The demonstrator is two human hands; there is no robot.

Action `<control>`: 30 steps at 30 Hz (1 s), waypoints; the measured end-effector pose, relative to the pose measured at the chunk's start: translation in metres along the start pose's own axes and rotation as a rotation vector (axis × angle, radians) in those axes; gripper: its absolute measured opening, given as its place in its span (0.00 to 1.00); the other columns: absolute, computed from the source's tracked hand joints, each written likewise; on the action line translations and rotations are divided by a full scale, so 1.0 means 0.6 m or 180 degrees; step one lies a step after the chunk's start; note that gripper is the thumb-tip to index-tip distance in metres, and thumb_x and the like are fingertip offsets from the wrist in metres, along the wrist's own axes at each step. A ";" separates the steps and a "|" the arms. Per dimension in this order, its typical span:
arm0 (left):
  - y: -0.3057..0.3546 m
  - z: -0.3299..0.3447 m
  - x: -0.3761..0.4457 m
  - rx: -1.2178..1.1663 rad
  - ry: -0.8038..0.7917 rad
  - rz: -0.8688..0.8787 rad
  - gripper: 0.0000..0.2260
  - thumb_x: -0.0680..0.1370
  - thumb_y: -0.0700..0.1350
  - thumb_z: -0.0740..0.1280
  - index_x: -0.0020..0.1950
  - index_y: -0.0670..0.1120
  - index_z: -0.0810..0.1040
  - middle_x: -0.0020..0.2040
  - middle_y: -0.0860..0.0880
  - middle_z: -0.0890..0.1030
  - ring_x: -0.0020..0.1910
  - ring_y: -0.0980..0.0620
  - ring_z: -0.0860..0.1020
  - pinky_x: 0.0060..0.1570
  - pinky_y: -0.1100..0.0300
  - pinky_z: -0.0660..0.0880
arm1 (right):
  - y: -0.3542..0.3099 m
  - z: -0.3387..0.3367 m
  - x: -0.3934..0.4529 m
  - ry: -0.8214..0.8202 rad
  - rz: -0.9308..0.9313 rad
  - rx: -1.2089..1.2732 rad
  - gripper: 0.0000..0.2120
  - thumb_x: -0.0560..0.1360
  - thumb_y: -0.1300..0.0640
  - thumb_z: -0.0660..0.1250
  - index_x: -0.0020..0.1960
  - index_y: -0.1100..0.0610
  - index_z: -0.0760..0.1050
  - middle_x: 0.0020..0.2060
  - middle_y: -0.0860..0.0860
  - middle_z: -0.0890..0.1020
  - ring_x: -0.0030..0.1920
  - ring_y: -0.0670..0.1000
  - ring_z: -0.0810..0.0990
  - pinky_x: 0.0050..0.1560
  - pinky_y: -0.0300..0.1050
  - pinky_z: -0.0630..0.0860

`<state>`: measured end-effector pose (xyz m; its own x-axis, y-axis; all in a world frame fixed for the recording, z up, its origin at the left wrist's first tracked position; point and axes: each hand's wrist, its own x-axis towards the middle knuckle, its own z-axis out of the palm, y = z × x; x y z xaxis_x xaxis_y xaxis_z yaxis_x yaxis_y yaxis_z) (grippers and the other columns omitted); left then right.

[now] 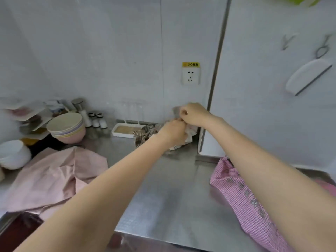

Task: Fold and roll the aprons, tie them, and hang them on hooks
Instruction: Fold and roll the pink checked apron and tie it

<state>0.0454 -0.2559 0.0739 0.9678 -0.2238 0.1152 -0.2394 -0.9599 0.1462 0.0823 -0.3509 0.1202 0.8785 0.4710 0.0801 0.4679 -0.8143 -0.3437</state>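
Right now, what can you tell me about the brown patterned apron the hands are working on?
The brown patterned apron is a bunched bundle of brown-and-cream cloth at the back of the steel counter, near the wall corner beside the white tray. The left hand grips it from above; the right hand pinches something small at its top, possibly a tie. Blur hides the print's detail.

Aprons: 3. One pale pink apron [54, 177] lower left, one pink check apron [241, 202] lower right, one brown patterned apron [145, 134] mid-frame at the 2 hands, left hand [173, 131] & right hand [193, 115]. Wall hooks [287, 41]: 2, upper right. Socket [190, 75]: 1, center. White tray [127, 130]: 1. Bowl stack [66, 127]: 1, approx 4 bowls, exact no. unclear. White bowl [13, 153]: 1, far left. Small jars [96, 120]: approx 3, blurred.
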 end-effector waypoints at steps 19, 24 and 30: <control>-0.075 0.205 -0.015 -0.0303 -0.1828 0.0177 0.29 0.77 0.43 0.64 0.75 0.41 0.56 0.73 0.43 0.60 0.69 0.41 0.66 0.66 0.50 0.65 | 0.159 0.250 -0.089 -0.1595 0.1923 -0.0075 0.12 0.78 0.62 0.56 0.55 0.66 0.75 0.52 0.60 0.79 0.60 0.57 0.76 0.60 0.46 0.70; -0.110 0.150 0.003 -0.1883 -0.1724 -0.1067 0.48 0.72 0.54 0.71 0.77 0.45 0.39 0.72 0.44 0.64 0.54 0.44 0.78 0.50 0.53 0.79 | 0.033 0.152 0.041 -0.0694 0.1463 0.2616 0.08 0.78 0.67 0.59 0.54 0.65 0.75 0.48 0.59 0.79 0.51 0.53 0.80 0.44 0.37 0.77; -0.194 0.033 -0.006 -0.1847 -0.0538 -0.1648 0.18 0.74 0.48 0.69 0.60 0.39 0.76 0.51 0.46 0.77 0.56 0.46 0.77 0.51 0.61 0.71 | -0.092 0.013 0.123 -0.0049 0.0354 0.2604 0.15 0.75 0.70 0.62 0.61 0.66 0.75 0.59 0.58 0.77 0.59 0.55 0.78 0.62 0.44 0.74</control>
<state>0.0717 -0.1467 0.0370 0.9547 0.1592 -0.2513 0.2867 -0.7180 0.6343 0.1203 -0.2686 0.1380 0.9113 0.4117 -0.0055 0.1547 -0.3546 -0.9221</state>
